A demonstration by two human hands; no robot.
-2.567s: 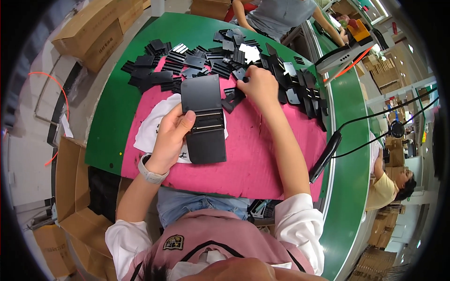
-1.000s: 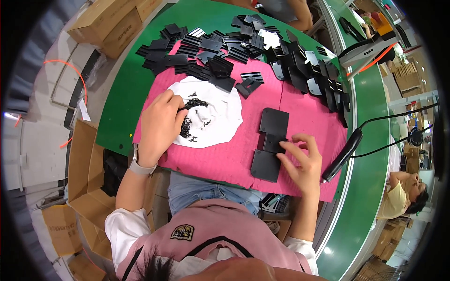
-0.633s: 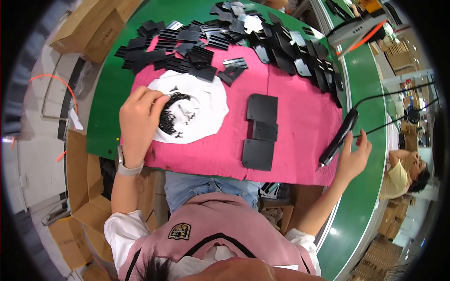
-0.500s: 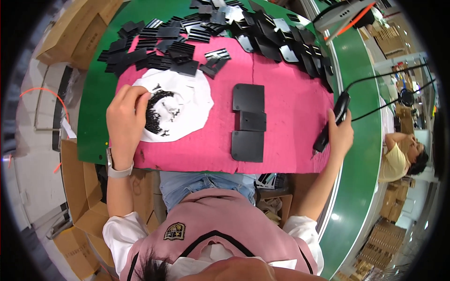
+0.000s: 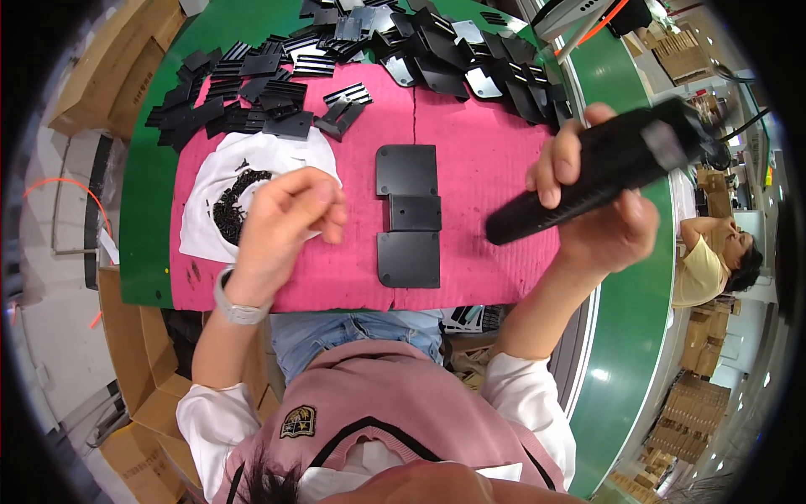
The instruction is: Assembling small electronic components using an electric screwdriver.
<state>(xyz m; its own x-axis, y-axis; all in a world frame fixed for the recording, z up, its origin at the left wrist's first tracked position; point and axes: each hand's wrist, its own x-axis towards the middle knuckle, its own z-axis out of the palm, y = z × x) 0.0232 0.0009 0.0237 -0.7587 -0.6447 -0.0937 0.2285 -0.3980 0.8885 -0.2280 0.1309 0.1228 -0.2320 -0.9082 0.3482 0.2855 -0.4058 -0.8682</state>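
My right hand (image 5: 600,214) is wrapped round a black electric screwdriver (image 5: 588,172), lifted above the right part of the pink mat, its cord trailing off to the right. My left hand (image 5: 294,214) hovers beside the white cloth (image 5: 201,231), fingertips drawn together; whatever they pinch is too small to make out. On that cloth lies a heap of small black screws (image 5: 228,210). Between the hands, three black pieces lie in a column: an upper plate (image 5: 407,170), a narrower middle block (image 5: 416,213) and a lower plate (image 5: 409,260).
The pink mat (image 5: 478,277) lies on a green table (image 5: 143,252). Many black finned pieces (image 5: 277,92) and black plates (image 5: 445,55) are piled along its far side. Cardboard boxes (image 5: 126,59) stand at the left. Another person (image 5: 714,256) sits at the far right.
My left hand has moved right, away from the screw heap. My right hand has raised the screwdriver and swung it inward over the mat. The view has shifted slightly.
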